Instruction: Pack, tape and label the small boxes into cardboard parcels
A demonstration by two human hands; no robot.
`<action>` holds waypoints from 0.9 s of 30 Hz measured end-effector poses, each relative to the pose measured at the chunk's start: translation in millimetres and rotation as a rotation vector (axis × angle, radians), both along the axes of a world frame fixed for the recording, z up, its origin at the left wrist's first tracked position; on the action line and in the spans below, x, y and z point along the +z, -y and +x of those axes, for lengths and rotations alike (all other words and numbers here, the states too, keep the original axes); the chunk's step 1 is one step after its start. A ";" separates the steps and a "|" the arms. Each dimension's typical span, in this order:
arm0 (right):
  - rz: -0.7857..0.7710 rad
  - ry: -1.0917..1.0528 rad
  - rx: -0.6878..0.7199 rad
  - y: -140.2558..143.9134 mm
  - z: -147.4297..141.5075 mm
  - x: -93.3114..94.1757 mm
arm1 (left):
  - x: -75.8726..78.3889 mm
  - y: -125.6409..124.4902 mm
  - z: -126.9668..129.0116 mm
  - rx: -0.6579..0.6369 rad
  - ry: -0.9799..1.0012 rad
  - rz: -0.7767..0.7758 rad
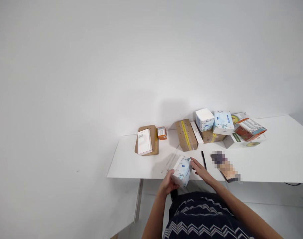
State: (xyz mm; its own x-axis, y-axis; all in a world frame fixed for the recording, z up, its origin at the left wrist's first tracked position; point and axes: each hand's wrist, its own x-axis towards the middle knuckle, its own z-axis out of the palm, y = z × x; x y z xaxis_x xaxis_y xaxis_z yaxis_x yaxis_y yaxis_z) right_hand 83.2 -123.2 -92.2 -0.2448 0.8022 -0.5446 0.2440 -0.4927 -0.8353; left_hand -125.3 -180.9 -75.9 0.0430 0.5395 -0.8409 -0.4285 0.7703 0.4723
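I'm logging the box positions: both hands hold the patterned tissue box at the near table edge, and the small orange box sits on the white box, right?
Not quite. In the head view the small orange box sits on the table, beside the white box, not on it. Both hands do hold the tissue box.

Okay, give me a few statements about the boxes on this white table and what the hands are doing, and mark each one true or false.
1. Both hands grip one small patterned box at the table's near edge. True: left hand, right hand.
2. A white box lies on a flat brown box. True.
3. The brown box with yellow tape stands on the floor. False: it lies on the table.
4. The small orange box is stacked on the held box. False: it sits apart, near the wall.
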 end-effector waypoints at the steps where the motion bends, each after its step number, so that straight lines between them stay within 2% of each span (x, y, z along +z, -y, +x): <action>1: -0.011 -0.009 0.003 -0.5 -1.6 -1.7 | 2.2 -1.2 3.0 -0.042 -0.015 0.007; 5: -0.115 -0.011 -0.060 1.2 -4.4 -18.5 | 6.9 -10.9 15.1 -0.137 -0.148 0.219; 8: -0.162 0.003 -0.122 4.0 -1.8 -27.3 | 4.1 -20.2 23.0 -0.160 -0.307 0.375; 11: -0.157 0.002 -0.124 5.2 3.5 -27.3 | -3.4 -28.7 32.0 -0.151 -0.402 0.391; 15: -0.130 -0.023 -0.185 3.5 10.9 -22.6 | -15.1 -34.1 41.6 -0.134 -0.410 0.400; 19: -0.071 -0.005 -0.261 -4.0 15.4 -17.2 | -22.8 -33.4 43.1 -0.043 -0.370 0.367; 23: 0.170 0.139 -0.203 -15.4 11.9 -14.0 | -22.5 -31.7 42.5 0.052 -0.273 0.282; 27: 0.313 0.217 -0.124 -21.8 4.2 -13.8 | -21.1 -30.4 45.5 0.140 -0.052 0.025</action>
